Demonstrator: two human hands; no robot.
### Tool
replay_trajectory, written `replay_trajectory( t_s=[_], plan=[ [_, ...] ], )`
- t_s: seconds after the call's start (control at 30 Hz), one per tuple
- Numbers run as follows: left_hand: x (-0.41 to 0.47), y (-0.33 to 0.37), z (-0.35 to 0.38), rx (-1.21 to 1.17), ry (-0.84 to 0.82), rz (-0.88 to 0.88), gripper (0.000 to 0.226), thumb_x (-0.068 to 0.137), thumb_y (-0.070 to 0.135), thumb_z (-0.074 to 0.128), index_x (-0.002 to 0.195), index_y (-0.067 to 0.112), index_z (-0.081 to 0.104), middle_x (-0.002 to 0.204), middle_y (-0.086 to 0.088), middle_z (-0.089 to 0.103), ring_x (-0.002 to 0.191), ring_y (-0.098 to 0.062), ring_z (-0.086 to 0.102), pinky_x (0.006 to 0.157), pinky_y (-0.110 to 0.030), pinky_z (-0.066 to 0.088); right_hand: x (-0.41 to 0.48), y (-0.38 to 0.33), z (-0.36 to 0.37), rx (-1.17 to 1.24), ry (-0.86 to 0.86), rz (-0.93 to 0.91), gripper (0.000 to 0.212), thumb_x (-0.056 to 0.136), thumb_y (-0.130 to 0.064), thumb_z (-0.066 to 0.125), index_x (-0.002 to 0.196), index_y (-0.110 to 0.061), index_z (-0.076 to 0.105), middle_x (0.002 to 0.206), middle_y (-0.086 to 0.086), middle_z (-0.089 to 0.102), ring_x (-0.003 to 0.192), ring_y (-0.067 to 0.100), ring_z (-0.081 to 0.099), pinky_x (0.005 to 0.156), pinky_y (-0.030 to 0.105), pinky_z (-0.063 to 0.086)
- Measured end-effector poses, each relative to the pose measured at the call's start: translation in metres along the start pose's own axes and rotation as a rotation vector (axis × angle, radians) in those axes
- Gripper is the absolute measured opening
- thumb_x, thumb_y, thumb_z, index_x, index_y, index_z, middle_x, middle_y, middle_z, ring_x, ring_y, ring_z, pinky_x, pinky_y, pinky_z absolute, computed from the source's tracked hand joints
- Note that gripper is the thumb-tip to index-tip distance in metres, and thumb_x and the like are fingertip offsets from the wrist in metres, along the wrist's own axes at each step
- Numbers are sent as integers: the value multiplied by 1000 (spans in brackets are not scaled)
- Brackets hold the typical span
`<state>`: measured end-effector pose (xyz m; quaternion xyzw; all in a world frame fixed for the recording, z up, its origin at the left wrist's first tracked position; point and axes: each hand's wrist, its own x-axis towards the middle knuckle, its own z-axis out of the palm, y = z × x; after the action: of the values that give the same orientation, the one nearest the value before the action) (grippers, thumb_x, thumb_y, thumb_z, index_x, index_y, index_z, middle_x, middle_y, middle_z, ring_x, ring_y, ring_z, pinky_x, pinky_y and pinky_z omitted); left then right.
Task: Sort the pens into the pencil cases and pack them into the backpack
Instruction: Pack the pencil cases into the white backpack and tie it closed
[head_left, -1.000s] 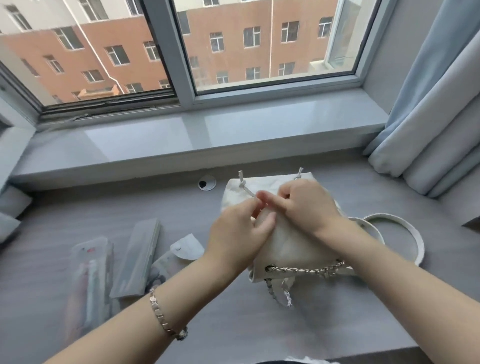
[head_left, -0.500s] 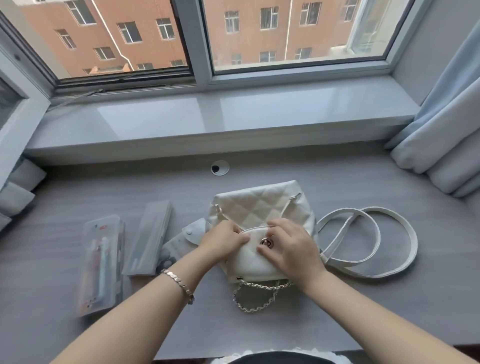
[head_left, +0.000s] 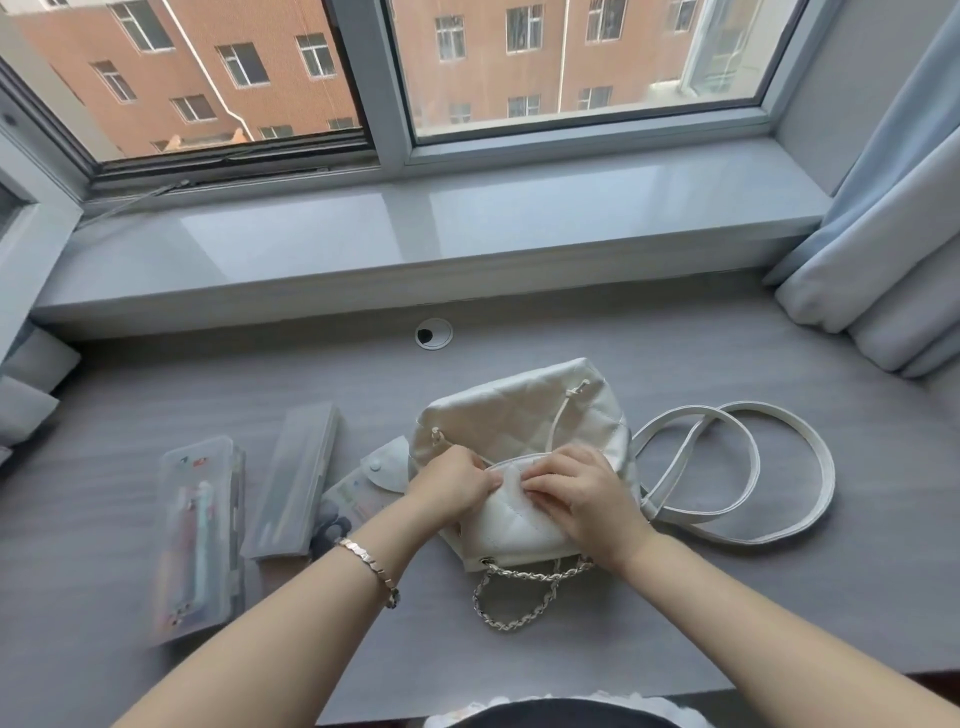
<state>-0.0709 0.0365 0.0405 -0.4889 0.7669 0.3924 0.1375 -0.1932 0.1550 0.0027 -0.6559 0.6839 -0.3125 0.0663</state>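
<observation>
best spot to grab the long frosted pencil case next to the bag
Pinch the frosted pencil case across its two long edges near the middle, coming from above with the left hand. It lies flat and narrow, and both long sides look clear.

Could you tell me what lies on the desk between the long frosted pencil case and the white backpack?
In the head view, a clear snap-flap pouch lies between the frosted pencil case and the backpack, its rounded flap next to the backpack's left side.

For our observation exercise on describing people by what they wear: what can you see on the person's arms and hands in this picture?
Both forearms are bare, with no sleeves in view. The left wrist carries a bracelet of flat, metallic rectangular links with a small darker charm. The left hand and right hand show no rings or gloves that I can make out.
</observation>
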Motion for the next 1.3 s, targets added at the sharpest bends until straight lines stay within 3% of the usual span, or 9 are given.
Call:
replay_trajectory(
  t_s=[0.2,0.4,0.47,0.6,0.67,0.77,0.9,1.1,1.3],
  plan=[
    [-15,-10,6,-12,94,121,29,88,37,51,63,23,49,66,10,53,73,-15,52,65,-29,40,10,-4,-22,183,-161,207,41,72,-12,68,113,-10,63,107,9,63,102,13,50,92,10,30],
    [-30,-31,6,-536,126,255,31,96,29,44,75,23,66,66,11,62,58,1,54,57,-13,41,18,-18,-46,371,-350,423,27,64,-9,82,89,-16,72,79,-7,59,74,-5,53,69,5,39],
    [-31,-37,8,-282,140,336,6,87,28,60,91,31,63,89,11,55,80,-4,53,73,-9,39,12,-29,-54,359,-493,411,19,64,-16,82,72,-27,68,69,-12,56,64,-4,50,60,10,37],
    [-33,-43,14,374,183,418,77,63,54,59,133,46,29,135,11,24,125,-14,14,109,-30,17,-6,-47,-69,257,-794,423,43,81,-51,60,66,-12,67,56,-2,53,55,7,45,55,19,35],
    [-38,-36,16,447,243,426,83,61,49,61,134,44,21,150,-1,21,139,-22,4,112,-48,20,-8,-46,-68,137,-696,479,45,87,-52,50,62,-17,64,56,1,58,56,12,50,63,26,41],
    [-37,-27,17,516,303,522,80,51,32,65,128,22,46,134,-16,52,131,-45,39,85,-54,52,-2,-43,-56,-7,-333,650,34,82,-52,57,90,-19,58,89,3,64,88,22,62,76,31,45],
    [-43,-14,14,508,147,420,71,74,21,57,141,24,33,153,-8,17,145,-37,-2,111,-42,31,13,-51,-36,-345,-345,613,62,82,-63,48,115,-11,44,119,5,54,110,24,56,83,32,46],
    [-44,-8,14,463,205,397,74,74,12,50,145,19,27,155,-13,15,144,-41,-3,114,-46,25,14,-51,-32,-435,-28,403,46,48,-40,88,56,-13,52,44,1,55,36,19,55,30,20,34],
    [-35,-7,16,559,252,420,90,43,8,82,125,14,46,123,-24,58,117,-55,48,73,-50,57,19,-50,-45,73,29,553,40,79,-38,67,83,-16,35,69,-2,56,73,28,57,62,35,38]
  ],
)
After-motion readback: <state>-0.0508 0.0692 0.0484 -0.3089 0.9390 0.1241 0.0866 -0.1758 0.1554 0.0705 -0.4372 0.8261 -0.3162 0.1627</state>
